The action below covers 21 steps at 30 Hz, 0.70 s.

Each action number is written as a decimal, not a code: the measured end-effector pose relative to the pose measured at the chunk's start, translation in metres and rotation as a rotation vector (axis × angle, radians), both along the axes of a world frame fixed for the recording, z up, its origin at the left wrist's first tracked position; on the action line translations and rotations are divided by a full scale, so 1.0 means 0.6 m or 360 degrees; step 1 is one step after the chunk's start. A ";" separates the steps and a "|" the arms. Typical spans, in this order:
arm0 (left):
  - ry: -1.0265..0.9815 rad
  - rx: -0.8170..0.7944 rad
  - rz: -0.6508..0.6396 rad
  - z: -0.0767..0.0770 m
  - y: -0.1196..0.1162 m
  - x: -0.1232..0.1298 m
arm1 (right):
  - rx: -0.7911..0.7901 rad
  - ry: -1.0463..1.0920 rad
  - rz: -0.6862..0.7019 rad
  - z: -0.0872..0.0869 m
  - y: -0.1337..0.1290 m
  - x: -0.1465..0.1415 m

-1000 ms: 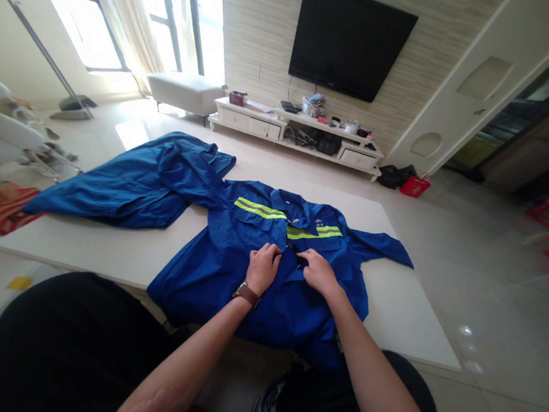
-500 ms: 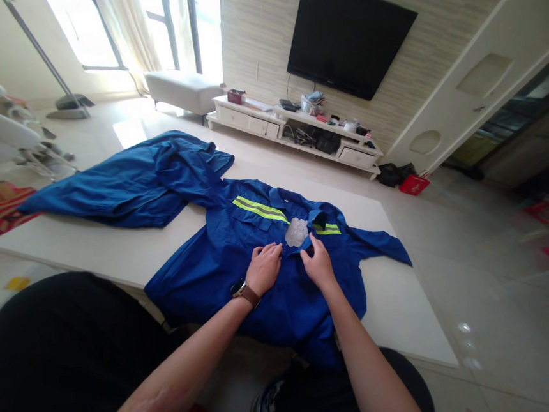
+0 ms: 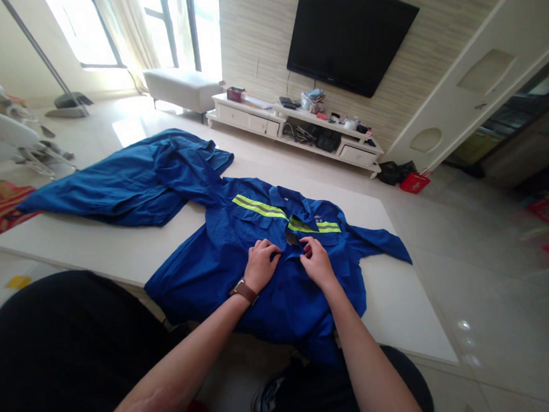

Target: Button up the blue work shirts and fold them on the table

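A blue work jacket with yellow-and-grey reflective strips lies front up on the white table. My left hand, with a brown-strapped watch at the wrist, pinches the jacket front beside its opening. Across from it, my right hand is at the other front edge, its fingers bent and the thumb apart from the index finger. Between the hands, a small dark grey patch shows at the opening; I cannot make out what it is. The collar lies beyond both hands.
Another blue garment lies at the table's left end, partly over the edge. Past the table are a white TV cabinet with clutter on it and a grey bench. My knees are close to the table's near edge.
A whitish, crumpled-looking patch showed in the jacket opening before and is gone. The right front flap now lies flatter, showing more reflective strip. My right thumb and index finger have parted.
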<state>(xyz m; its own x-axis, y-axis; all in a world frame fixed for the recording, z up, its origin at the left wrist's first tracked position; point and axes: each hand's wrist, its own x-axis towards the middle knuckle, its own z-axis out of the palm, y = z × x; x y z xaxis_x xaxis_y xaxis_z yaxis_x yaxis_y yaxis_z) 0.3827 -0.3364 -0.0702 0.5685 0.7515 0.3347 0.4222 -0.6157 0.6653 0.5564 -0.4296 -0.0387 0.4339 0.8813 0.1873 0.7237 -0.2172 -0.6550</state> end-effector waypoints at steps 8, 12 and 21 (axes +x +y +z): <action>0.0060 -0.0017 -0.0030 0.000 -0.003 0.000 | -0.0407 -0.0408 0.0100 0.011 -0.013 -0.009; 0.0026 -0.0044 -0.0041 0.001 -0.003 0.000 | -0.0084 -0.0220 -0.0006 0.018 -0.006 -0.009; 0.0028 -0.0122 -0.0075 0.012 0.001 -0.004 | 0.0258 0.0168 0.0247 0.009 0.011 -0.036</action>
<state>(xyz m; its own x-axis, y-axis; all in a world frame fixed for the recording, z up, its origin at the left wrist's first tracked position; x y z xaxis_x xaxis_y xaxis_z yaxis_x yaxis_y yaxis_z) 0.3806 -0.3359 -0.0631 0.6089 0.7470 0.2669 0.4060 -0.5826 0.7041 0.5348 -0.4227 -0.0330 0.3203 0.9009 0.2928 0.6660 0.0056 -0.7459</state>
